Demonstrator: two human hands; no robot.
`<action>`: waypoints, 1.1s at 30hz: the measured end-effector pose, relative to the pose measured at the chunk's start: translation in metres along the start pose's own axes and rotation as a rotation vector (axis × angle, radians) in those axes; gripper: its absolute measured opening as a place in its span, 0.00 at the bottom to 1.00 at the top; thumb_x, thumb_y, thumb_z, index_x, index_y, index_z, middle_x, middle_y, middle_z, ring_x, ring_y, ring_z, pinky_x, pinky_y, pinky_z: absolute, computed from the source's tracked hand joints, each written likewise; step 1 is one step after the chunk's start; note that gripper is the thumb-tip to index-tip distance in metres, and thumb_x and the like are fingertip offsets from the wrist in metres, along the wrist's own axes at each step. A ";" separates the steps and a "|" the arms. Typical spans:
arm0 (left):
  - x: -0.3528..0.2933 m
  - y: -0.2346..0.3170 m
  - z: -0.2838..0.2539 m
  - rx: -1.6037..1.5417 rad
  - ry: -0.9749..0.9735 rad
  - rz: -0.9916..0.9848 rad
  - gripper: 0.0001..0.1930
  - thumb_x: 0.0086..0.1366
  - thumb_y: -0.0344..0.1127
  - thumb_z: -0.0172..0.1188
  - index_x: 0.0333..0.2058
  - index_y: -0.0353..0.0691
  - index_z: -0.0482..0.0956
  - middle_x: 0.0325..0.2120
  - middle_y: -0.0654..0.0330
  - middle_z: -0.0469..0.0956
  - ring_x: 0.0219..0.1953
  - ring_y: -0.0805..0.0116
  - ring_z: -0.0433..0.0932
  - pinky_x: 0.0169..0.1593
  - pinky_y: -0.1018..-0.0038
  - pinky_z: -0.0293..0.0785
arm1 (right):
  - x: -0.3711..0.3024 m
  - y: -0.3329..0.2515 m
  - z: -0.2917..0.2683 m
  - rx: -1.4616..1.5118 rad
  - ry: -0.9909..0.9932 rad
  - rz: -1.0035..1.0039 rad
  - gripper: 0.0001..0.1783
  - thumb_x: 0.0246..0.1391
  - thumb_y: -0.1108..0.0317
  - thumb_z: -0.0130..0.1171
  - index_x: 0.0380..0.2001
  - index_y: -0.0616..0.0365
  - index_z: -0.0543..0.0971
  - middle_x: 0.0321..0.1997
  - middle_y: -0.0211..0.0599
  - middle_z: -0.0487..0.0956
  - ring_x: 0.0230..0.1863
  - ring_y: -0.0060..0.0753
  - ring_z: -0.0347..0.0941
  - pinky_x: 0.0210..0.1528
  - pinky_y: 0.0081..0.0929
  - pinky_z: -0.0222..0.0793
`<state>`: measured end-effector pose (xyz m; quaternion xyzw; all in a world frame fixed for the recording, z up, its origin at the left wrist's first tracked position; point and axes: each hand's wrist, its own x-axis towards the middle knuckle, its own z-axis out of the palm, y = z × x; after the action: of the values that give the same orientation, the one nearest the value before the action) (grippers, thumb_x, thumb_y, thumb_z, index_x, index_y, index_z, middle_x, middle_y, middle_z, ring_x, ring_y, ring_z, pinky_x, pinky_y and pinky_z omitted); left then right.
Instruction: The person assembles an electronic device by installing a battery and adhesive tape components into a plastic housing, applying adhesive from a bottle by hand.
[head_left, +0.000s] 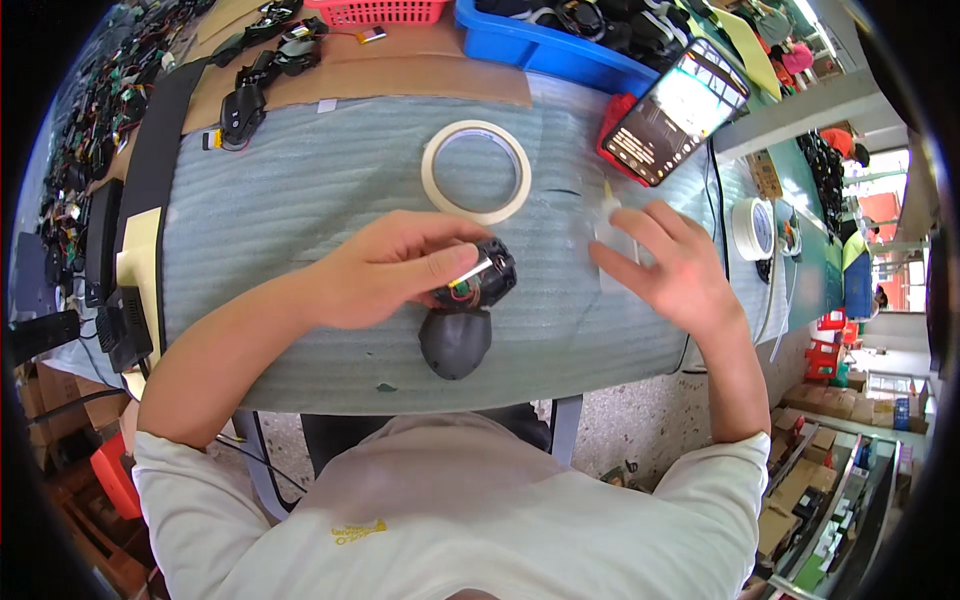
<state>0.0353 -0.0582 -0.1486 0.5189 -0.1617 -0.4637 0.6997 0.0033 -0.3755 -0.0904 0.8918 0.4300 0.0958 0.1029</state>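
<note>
We find the left hand (pixel 385 268) gripping an opened black device (pixel 496 276); at its two o'clock, the right hand (pixel 682 272) parts its fingers beside a translucent item (pixel 616 242).

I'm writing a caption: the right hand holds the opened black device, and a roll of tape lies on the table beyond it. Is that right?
Not quite: the head view shows the opened black device in the left hand, not the right hand. A roll of tape does lie on the table beyond it.
</note>
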 end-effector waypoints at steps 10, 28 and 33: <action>0.008 0.003 -0.013 0.047 -0.151 0.114 0.22 0.70 0.30 0.55 0.60 0.29 0.66 0.48 0.60 0.76 0.48 0.77 0.73 0.53 0.76 0.71 | 0.013 -0.038 0.026 1.059 0.799 0.529 0.44 0.43 0.39 0.69 0.53 0.61 0.68 0.46 0.45 0.73 0.46 0.41 0.71 0.47 0.36 0.69; 0.011 0.006 -0.017 -0.091 -0.249 -0.011 0.24 0.68 0.23 0.54 0.61 0.23 0.62 0.51 0.51 0.75 0.53 0.71 0.73 0.58 0.73 0.69 | 0.029 -0.050 0.031 1.099 0.777 0.712 0.49 0.33 0.33 0.74 0.46 0.65 0.74 0.41 0.47 0.79 0.38 0.40 0.78 0.41 0.36 0.75; 0.012 0.008 -0.014 -0.096 -0.252 -0.013 0.24 0.68 0.23 0.53 0.61 0.23 0.62 0.52 0.51 0.74 0.53 0.72 0.73 0.58 0.73 0.69 | 0.019 -0.045 0.038 1.062 0.631 0.509 0.43 0.44 0.38 0.66 0.50 0.64 0.70 0.44 0.45 0.74 0.46 0.40 0.72 0.48 0.34 0.68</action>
<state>0.0556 -0.0595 -0.1502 0.4234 -0.2225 -0.5369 0.6950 -0.0087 -0.3367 -0.1378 0.8244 0.2042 0.1486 -0.5065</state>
